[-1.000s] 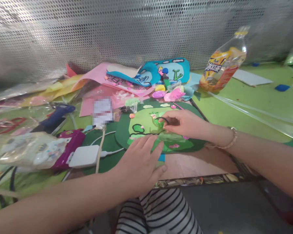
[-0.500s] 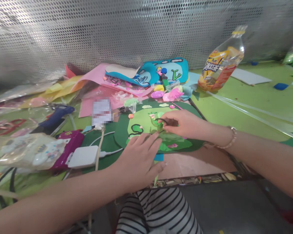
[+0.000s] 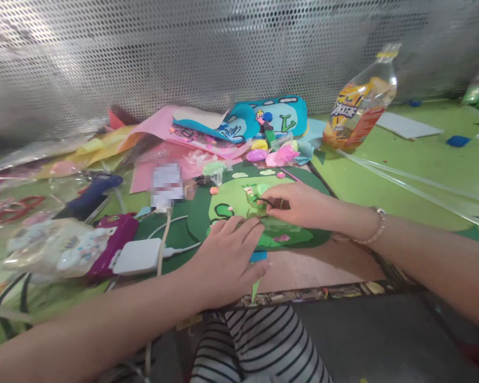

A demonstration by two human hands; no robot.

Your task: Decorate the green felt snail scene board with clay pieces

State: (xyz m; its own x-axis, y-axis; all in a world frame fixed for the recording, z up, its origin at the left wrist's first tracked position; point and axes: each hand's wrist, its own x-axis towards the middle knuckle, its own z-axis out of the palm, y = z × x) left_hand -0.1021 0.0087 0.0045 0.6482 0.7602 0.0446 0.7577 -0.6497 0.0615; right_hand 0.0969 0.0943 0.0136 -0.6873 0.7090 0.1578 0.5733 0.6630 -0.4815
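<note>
A round dark green felt picture (image 3: 311,183) with a light green middle and small stuck-on shapes lies at the table's near edge. My left hand (image 3: 227,260) rests flat on its lower left part, fingers stretched out and holding nothing. My right hand (image 3: 299,205) reaches in from the right and pinches a thin dark curved strip (image 3: 265,201) over the light green area. A bracelet (image 3: 377,229) sits on my right wrist.
A tilted drink bottle (image 3: 357,106) stands at the back right. Blue felt pieces (image 3: 259,119) and pink sheets (image 3: 155,125) pile up behind the picture. To the left lie a white charger (image 3: 138,256), a magenta case (image 3: 117,234), a blue glue gun (image 3: 93,189) and red scissors (image 3: 14,207).
My left hand slid slightly up and left over the felt. My right hand lowered the dark strip a little closer to the picture.
</note>
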